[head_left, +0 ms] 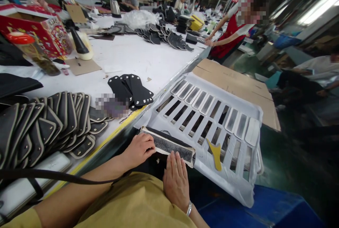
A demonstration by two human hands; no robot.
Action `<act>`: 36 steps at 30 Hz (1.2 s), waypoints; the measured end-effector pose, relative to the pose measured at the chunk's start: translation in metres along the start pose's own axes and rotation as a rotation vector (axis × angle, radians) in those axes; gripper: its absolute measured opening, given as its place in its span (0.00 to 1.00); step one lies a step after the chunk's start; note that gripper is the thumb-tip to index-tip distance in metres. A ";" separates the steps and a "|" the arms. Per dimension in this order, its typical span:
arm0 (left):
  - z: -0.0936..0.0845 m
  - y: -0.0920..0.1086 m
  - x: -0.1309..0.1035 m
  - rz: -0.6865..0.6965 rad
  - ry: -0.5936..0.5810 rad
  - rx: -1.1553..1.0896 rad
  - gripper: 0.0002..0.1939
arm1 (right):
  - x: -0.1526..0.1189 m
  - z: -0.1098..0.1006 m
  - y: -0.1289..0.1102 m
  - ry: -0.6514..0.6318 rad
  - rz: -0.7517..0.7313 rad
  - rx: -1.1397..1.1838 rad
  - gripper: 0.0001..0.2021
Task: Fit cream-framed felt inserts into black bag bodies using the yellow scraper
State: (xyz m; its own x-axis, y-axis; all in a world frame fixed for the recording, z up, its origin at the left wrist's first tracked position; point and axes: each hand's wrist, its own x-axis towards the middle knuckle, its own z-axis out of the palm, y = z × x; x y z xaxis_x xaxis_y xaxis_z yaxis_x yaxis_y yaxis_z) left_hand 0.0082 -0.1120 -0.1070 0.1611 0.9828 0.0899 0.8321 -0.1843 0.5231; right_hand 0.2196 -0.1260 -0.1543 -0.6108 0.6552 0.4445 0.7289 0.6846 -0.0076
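The white tabletop (pixel 122 58) stretches out on my left, with a yellow strip (pixel 123 124) along its right edge. At its near end I have overlapping dark pieces with pale edging (pixel 57 122) and a white case (pixel 50 168). Black pieces with small holes (pixel 131 88) lie beside the right edge. Toward the left edge stand a red box (pixel 57 32) and a red-lidded jar (pixel 39 57). Farther along that right edge are curved dark pieces (pixel 172 37); a kettle (pixel 115 8) and clear plastic (pixel 140 19) sit toward the far end.
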 end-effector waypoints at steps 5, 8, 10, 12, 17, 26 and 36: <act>0.002 0.006 0.003 -0.064 0.030 0.034 0.07 | 0.005 0.005 -0.003 -0.015 -0.041 -0.022 0.23; 0.002 0.008 0.004 -0.093 0.033 0.041 0.07 | 0.009 0.008 -0.006 -0.008 -0.054 -0.012 0.22; 0.003 0.008 0.005 -0.097 0.027 0.042 0.06 | 0.011 0.009 -0.008 -0.013 -0.063 -0.003 0.22; 0.003 0.008 0.007 -0.096 0.020 0.042 0.06 | 0.014 0.011 -0.010 -0.027 -0.070 0.006 0.22; -0.010 -0.005 0.002 -0.062 0.000 -0.063 0.03 | 0.023 0.017 -0.016 -0.033 -0.076 0.045 0.21; -0.030 -0.048 -0.012 0.042 0.053 -0.032 0.04 | 0.030 0.021 -0.017 -0.044 -0.133 -0.021 0.22; -0.017 -0.048 -0.011 -0.069 0.134 -0.111 0.04 | 0.045 0.026 -0.026 -0.041 -0.187 0.004 0.21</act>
State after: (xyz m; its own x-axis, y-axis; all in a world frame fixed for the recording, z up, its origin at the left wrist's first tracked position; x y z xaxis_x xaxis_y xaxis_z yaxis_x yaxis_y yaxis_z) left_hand -0.0422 -0.1135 -0.1184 0.0267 0.9869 0.1589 0.7736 -0.1211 0.6220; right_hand 0.1647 -0.1057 -0.1574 -0.7474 0.5290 0.4018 0.6006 0.7966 0.0685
